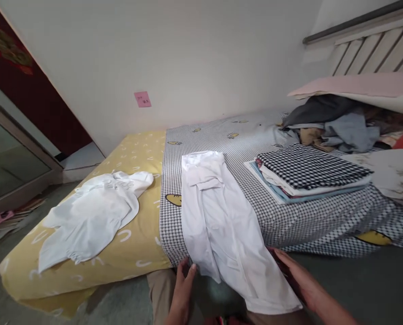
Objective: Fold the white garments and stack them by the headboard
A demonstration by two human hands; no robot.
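A white garment (221,225), folded lengthwise into a long strip, lies on the checked bedsheet (289,225) and hangs over the bed's near edge. My left hand (182,286) is at the strip's lower left edge, fingers stretched out and touching the cloth. My right hand (301,282) lies flat along the strip's lower right edge, fingers extended. Neither hand grips anything.
A second white garment (89,216) lies crumpled on the yellow mattress (136,253) to the left. A stack of folded clothes (306,176) sits right of the strip, with a heap of unfolded clothes (340,124) and a pillow behind. A wall runs along the bed's far side.
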